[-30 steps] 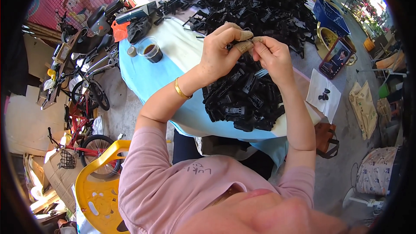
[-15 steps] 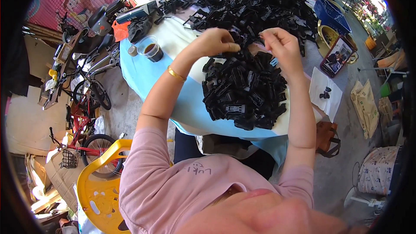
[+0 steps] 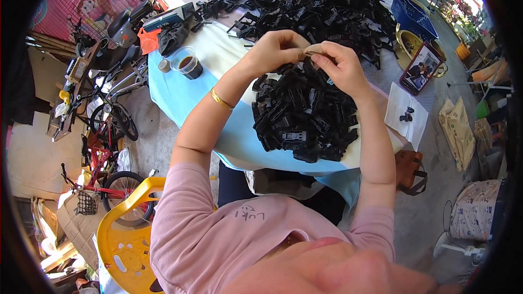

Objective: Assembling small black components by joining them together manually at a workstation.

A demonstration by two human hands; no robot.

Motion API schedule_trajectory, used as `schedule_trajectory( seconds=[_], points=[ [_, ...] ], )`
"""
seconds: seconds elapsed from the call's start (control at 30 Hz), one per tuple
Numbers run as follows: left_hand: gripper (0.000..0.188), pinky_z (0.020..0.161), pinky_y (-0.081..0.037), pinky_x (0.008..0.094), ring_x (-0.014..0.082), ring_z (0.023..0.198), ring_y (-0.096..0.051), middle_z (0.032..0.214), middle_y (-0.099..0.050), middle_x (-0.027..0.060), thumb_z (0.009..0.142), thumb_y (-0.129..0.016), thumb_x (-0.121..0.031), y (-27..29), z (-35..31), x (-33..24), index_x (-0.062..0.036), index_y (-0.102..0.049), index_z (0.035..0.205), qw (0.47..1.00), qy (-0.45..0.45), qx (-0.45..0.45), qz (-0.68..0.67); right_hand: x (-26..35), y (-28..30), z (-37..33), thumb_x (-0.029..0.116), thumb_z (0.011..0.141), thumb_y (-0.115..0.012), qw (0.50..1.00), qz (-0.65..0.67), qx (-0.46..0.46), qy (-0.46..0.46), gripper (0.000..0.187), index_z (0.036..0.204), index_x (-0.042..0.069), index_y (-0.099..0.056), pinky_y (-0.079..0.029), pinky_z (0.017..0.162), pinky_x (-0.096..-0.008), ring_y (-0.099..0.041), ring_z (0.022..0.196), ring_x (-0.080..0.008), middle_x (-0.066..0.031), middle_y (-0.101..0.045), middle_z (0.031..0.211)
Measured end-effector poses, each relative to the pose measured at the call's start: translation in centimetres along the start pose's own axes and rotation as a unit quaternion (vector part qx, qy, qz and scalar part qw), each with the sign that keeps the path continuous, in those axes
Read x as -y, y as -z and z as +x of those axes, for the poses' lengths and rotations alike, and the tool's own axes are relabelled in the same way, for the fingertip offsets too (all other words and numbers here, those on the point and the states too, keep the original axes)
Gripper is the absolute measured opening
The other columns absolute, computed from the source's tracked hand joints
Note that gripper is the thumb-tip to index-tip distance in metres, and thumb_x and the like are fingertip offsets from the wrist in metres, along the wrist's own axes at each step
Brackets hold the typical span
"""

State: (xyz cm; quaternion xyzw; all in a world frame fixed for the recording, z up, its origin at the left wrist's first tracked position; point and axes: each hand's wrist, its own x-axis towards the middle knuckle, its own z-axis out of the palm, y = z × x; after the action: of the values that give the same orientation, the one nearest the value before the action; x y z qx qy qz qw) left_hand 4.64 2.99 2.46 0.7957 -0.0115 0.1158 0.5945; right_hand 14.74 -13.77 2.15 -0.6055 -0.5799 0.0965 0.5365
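Observation:
My left hand and my right hand meet fingertip to fingertip over the table, thumbs and fingers pinched together. Whatever they pinch is hidden by the fingers or too small to make out. Beige coverings show on the fingertips. Just below them lies a near heap of black plastic parts, some shaped like small clips or housings. Beyond my hands spreads a far larger pile of similar black parts.
A clear cup of dark drink stands at the left of the cloth-covered table. On the right are a propped phone, a white paper with small dark pieces, and a blue basket. A yellow chair stands at lower left.
My hands were apart, the right one farther right; now their fingertips have come together above the near heap. The heaps look much the same.

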Motion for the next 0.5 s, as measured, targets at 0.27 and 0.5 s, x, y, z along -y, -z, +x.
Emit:
schedule_trajectory(
  seconds=[0.27,0.5],
  points=[
    [0.027,0.062,-0.046,0.0189,0.0072,0.066,-0.055,0.085,-0.058,0.0027,0.076,-0.068,-0.011,-1.5,-0.9,-1.2,-0.001,-0.054,0.097,0.94,0.077,-0.074,-0.324,1.7,-0.6,-0.4,0.001,0.081,-0.06,0.996,-0.016,-0.069,0.058,0.008,0.088,-0.002,-0.061,-0.043,0.061,-0.0189,-0.052,0.065,-0.0069,-0.0005,-0.057,0.074],
    [0.057,0.072,-0.046,0.023,0.0091,0.083,-0.055,0.094,-0.057,0.0051,0.074,-0.069,-0.006,-3.2,-1.5,-1.5,0.0031,-0.041,0.123,0.98,-0.13,-0.083,-0.126,0.6,-0.8,-0.1,0.01,0.081,-0.063,0.978,0.109,-0.148,-0.102,0.012,0.087,0.0,-0.062,-0.041,0.058,-0.0166,-0.052,0.063,-0.0032,0.0011,-0.06,0.072]
  ],
)
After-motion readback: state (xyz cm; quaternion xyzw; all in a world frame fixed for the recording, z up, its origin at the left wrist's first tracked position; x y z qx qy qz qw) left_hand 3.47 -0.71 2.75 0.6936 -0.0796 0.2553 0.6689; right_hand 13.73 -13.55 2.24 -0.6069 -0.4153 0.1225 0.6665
